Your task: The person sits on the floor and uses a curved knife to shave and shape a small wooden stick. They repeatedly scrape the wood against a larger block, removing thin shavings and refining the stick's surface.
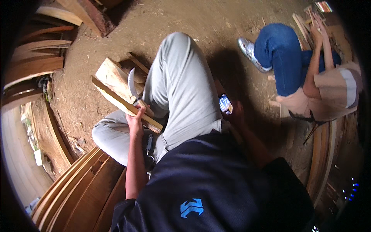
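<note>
My left hand is closed on a long, narrow piece of wood slanting across my bent leg. Just beyond my fingers is a curved knife, its pale blade pointing away from me and its wooden handle against the wood piece. Whether my fingers also grip that handle I cannot tell. To the right of my raised knee, my right hand is in shadow, holding a phone with a lit screen. A pale wood block lies on the ground past the wood piece.
A person in blue jeans sits at the right, hands raised near thin wood strips. Stacked boards are at lower left, more planks at upper left. A thick timber stands at the top. The ground is bare dirt.
</note>
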